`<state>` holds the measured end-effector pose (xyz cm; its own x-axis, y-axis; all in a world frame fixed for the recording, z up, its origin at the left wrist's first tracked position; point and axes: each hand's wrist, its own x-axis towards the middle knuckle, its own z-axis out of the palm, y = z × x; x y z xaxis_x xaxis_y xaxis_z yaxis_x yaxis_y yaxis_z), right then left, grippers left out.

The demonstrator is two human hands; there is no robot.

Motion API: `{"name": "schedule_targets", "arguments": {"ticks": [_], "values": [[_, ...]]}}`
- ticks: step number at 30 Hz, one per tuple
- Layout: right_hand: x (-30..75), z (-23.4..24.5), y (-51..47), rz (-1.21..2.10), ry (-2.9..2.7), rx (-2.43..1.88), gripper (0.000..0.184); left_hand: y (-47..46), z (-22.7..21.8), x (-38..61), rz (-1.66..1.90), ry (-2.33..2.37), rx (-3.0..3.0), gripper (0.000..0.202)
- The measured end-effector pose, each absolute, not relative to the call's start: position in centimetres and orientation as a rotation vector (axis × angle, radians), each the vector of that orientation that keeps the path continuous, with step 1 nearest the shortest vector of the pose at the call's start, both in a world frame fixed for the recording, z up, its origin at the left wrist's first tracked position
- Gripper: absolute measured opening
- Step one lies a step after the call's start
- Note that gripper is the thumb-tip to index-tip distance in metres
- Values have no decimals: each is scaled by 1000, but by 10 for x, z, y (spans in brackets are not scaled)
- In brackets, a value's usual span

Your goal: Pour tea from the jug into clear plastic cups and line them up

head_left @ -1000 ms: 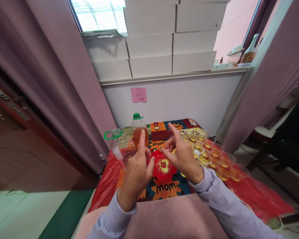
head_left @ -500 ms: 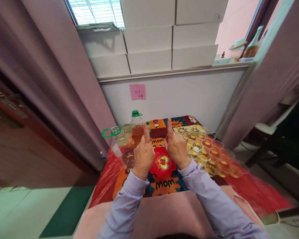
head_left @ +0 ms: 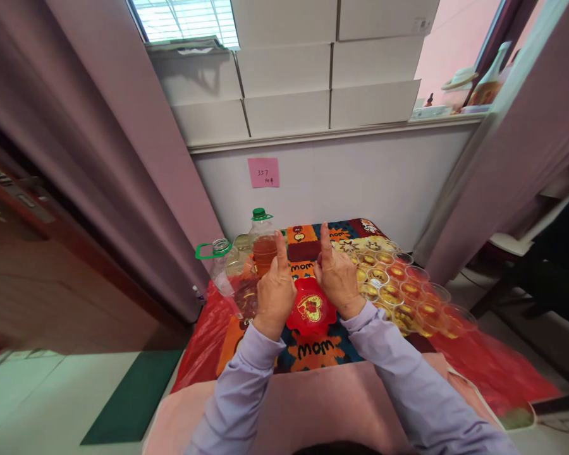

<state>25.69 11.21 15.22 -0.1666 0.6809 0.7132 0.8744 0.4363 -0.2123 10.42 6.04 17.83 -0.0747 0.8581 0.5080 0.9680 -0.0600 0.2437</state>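
Note:
My left hand (head_left: 275, 287) is raised over the cloth with its index finger stretched forward and the other fingers curled. My right hand (head_left: 337, 273) mirrors it, index finger extended. I see nothing held in either hand. Between and just below them lies a red scalloped plate (head_left: 312, 308) with a gold heart print. Nearest my left hand are a clear jug (head_left: 225, 268) with a green handle and a green-capped jug (head_left: 264, 249) of amber liquid, which the hand partly covers. Many clear plastic cups (head_left: 391, 294) stand close together beside my right hand.
A patterned cloth (head_left: 313, 351) and red plastic sheeting (head_left: 194, 351) cover the table. Pink fabric (head_left: 322, 404) runs along the near edge. Behind are a wall with a pink note (head_left: 264, 172) and white boxes (head_left: 287, 69). Curtains hang at both sides; a dark chair (head_left: 545, 253) stands right.
The view has shifted slightly. Both hands keep the same pose, and nothing on the table has visibly moved.

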Motion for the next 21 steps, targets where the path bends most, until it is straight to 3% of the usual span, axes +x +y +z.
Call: {"name": "schedule_targets", "arguments": {"ticks": [18,21], "values": [[257,151,112,-312,-1882,-1255,101,60,177,98,-814,-1957,-1971,106],[259,152,102,-237,-1903,-1190,93,57,166,94,-841,-1883,-2100,97]]}}
